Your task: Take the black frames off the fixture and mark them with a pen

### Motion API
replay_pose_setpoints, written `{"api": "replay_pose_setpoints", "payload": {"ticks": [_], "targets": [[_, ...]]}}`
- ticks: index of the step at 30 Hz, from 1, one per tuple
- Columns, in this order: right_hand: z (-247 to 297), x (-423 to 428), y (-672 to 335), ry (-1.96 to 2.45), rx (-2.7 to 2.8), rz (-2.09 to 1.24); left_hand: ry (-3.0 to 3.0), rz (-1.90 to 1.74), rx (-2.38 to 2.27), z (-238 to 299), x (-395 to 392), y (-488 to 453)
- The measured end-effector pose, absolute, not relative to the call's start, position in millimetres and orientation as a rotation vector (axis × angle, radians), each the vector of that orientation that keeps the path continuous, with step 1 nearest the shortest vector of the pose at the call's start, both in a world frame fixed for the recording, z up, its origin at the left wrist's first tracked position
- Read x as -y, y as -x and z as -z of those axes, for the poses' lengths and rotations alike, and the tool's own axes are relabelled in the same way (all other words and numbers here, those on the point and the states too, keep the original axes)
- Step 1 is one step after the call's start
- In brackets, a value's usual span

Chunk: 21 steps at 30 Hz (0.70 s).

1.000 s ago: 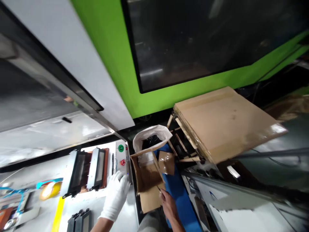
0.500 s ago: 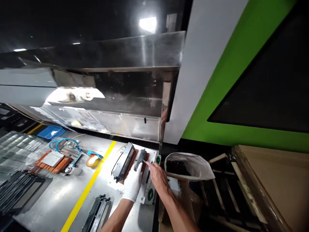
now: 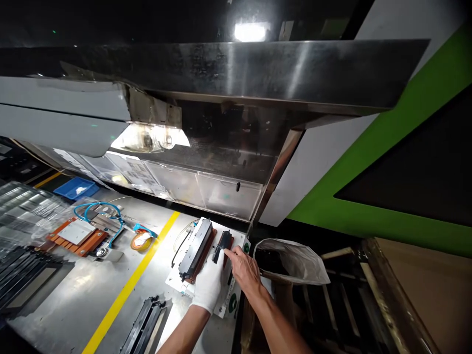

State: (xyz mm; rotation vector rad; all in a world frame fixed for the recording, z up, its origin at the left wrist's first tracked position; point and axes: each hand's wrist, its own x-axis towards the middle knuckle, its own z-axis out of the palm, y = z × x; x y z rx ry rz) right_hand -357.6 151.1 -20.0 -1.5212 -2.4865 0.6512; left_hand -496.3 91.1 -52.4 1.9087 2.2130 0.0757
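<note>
Looks like the seating step: gloved left hand (image 3: 209, 281) and bare right hand (image 3: 244, 268), close together, press the small black part (image 3: 222, 243) into the fixture (image 3: 197, 246) on the table (image 3: 92, 295), so next probably needs even pressure.

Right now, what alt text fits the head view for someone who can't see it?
A white-gloved left hand and a bare right hand rest on a black part in a brown fixture on a steel workbench with a yellow stripe.
</note>
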Motion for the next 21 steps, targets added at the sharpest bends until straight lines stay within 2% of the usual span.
{"api": "replay_pose_setpoints", "payload": {"ticks": [14, 21], "targets": [[18.5, -152.2, 364.9, 1.58, 2.516, -0.537, -1.912, -0.095, -2.208, 44.8, -96.9, 494.3], [18.1, -146.1, 371.4, 1.605, 2.453, -0.496, -1.847, -0.187, -2.271, 62.2, -94.7, 495.4]]}}
